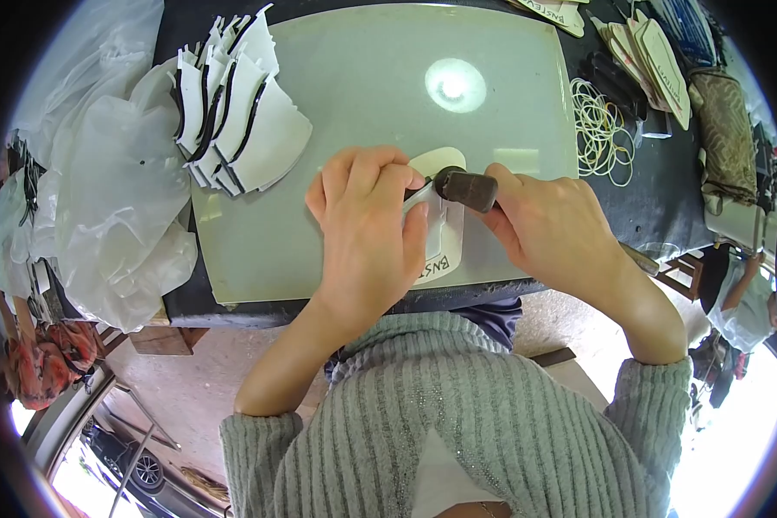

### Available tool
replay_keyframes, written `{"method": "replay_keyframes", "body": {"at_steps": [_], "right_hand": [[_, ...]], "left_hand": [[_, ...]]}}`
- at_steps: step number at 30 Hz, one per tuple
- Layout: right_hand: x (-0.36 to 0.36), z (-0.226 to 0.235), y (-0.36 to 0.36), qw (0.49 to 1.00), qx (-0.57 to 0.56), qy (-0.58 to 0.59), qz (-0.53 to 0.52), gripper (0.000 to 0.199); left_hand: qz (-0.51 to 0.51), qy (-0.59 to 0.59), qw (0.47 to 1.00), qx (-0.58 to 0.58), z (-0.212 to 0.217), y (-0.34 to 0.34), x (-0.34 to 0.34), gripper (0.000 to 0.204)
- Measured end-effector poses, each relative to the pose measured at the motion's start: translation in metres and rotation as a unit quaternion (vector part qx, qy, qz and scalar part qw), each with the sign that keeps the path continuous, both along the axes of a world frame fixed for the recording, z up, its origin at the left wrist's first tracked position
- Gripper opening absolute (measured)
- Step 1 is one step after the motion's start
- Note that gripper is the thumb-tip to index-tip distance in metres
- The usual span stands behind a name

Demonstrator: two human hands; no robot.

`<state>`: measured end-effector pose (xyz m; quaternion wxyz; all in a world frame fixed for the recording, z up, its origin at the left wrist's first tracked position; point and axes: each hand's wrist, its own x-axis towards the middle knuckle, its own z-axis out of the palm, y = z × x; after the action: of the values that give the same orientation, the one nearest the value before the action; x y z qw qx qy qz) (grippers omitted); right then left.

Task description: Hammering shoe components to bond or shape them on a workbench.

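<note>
My right hand [557, 211] is closed around a hammer; its dark head [468, 190] is above a pale template, and its handle end [641, 259] shows beyond my wrist. The cream, rounded template [451, 259] has handwriting on it and lies near the mat's front edge. On it is a white piece [434, 231] with a dark strip along its upper edge. My left hand [367, 211] presses and pinches this piece by the dark edge, thumb and index finger close to the hammer head. Part of the piece is hidden under my left fingers.
White cut pieces with black edges [242, 112] are stacked at the mat's far left. Plastic bags [112, 198] hang over the left side. On the right are a coil of pale cord [603, 134], several cream templates [656, 60] and a patterned roll [723, 129]. A greenish mat [345, 78] covers the dark table.
</note>
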<state>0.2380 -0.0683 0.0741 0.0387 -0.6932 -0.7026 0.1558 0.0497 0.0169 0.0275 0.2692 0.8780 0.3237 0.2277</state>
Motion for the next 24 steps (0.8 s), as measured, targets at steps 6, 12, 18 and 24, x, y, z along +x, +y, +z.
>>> {"method": "replay_keyframes", "body": {"at_steps": [6, 12, 18, 24], "right_hand": [[0.0018, -0.0001, -0.0003, 0.999, -0.007, 0.041, -0.014, 0.03], [0.0007, -0.0012, -0.0012, 0.998, -0.013, 0.059, -0.024, 0.029], [-0.0008, -0.0002, -0.0014, 0.998, -0.014, 0.048, -0.027, 0.029], [0.0002, -0.0001, -0.0014, 0.999, -0.011, 0.045, -0.021, 0.031]], "left_hand": [[-0.014, 0.036, 0.999, 0.006, 0.0057, -0.003, 0.0007, 0.027], [0.001, 0.044, 0.999, -0.013, 0.0068, -0.0042, -0.001, 0.026], [0.007, 0.024, 1.0, -0.018, 0.0097, -0.0037, 0.0022, 0.026], [0.02, 0.013, 0.999, -0.042, 0.0102, -0.0059, 0.0039, 0.025]]}}
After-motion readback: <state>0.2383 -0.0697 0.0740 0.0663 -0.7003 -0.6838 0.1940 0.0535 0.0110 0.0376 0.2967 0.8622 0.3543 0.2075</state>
